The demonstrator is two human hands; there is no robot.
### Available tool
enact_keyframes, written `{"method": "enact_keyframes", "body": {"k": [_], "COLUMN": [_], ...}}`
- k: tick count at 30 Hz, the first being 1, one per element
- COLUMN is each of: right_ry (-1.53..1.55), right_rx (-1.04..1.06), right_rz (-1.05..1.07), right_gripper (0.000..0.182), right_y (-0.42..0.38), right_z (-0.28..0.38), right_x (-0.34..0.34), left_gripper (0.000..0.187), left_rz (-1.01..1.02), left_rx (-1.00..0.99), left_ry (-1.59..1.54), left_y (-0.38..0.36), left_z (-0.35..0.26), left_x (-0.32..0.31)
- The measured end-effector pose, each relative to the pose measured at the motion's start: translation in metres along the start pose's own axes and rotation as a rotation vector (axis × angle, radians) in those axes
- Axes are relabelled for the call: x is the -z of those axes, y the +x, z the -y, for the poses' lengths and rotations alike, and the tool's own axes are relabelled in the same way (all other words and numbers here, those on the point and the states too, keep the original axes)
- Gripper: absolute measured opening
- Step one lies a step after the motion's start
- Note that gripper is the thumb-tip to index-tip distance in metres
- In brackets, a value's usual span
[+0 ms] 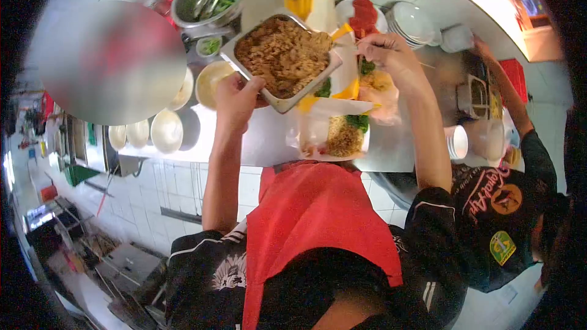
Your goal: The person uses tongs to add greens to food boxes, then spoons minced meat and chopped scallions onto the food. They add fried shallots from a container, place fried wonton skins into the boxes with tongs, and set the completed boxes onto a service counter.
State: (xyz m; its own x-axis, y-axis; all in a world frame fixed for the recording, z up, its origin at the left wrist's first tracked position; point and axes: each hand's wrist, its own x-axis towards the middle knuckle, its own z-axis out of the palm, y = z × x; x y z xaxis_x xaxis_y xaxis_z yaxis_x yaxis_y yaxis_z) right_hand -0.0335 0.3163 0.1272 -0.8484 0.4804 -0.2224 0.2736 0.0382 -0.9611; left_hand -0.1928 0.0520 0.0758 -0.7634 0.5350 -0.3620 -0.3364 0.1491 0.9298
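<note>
A square metal tray (227, 50) full of brown minced food (281, 55) is held tilted over the counter by my left hand (240, 99), its fingers closed on the near left corner. At the tray's right side is my right hand (385, 54), fingers pinched together; what they hold is too small to make out. Just below the tray, an open paper wrapper (315, 135) carries noodles with brown topping (345, 140) and green leaves (358, 123). Another wrapped portion with greens and noodles (378, 80) lies under my right hand.
Bowls (167, 131) line the counter's left part. A metal bowl of greens (211, 0) stands at the back left. Stacked white plates (411, 23) and a red-topped plate (365, 17) are at the back. On the right, a co-worker's arm (504, 85) reaches over the counter.
</note>
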Motion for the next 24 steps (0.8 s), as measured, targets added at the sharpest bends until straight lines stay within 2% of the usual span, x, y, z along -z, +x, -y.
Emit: {"method": "enact_keyframes", "body": {"k": [1,3,5,6,9,12,15,19,21,24], "right_ry": [0.038,-0.020,-0.066,-0.118,-0.294,-0.670,-0.984,-0.915,-0.844,-0.511], "right_rx": [0.002,0.018,0.080,0.075,0.104,0.177,0.086,0.128,0.185,0.205], "right_rz": [-0.041,-0.124,-0.240,-0.306,-0.465,-0.592,-0.558,-0.627,-0.679,-0.604], "right_gripper": [0.010,0.010,0.010,0.012,0.012,0.011,0.010,0.012,0.013,0.015], "right_y": [-0.005,-0.015,-0.023,-0.029,-0.035,-0.039,-0.036,-0.034,-0.037,-0.044], "right_z": [-0.001,-0.004,-0.022,-0.032,-0.101,-0.161,-0.206,-0.206,-0.185,-0.106], "right_x": [0.015,0.045,0.075,0.087,0.118,0.109,0.082,0.077,0.085,0.080], "left_gripper": [0.020,0.018,0.018,0.018,0.019,0.015,0.015,0.014,0.013,0.018], "left_rz": [-0.005,-0.042,-0.041,-0.038,-0.044,-0.067,-0.069,-0.082,-0.066,-0.046], "left_rx": [-0.009,-0.034,-0.084,-0.038,-0.013,-0.093,-0.067,-0.055,-0.050,-0.010], "left_ry": [-0.017,0.142,0.093,0.068,0.080,0.173,0.143,0.112,0.042,0.157], "left_y": [0.002,0.011,0.003,0.006,0.008,0.007,0.006,0.007,0.005,0.005], "left_z": [-0.002,0.001,-0.016,-0.012,-0.013,-0.017,-0.018,-0.015,-0.015,-0.015], "left_x": [-0.006,-0.008,-0.026,-0.025,-0.034,-0.046,-0.053,-0.056,-0.058,-0.052]}}
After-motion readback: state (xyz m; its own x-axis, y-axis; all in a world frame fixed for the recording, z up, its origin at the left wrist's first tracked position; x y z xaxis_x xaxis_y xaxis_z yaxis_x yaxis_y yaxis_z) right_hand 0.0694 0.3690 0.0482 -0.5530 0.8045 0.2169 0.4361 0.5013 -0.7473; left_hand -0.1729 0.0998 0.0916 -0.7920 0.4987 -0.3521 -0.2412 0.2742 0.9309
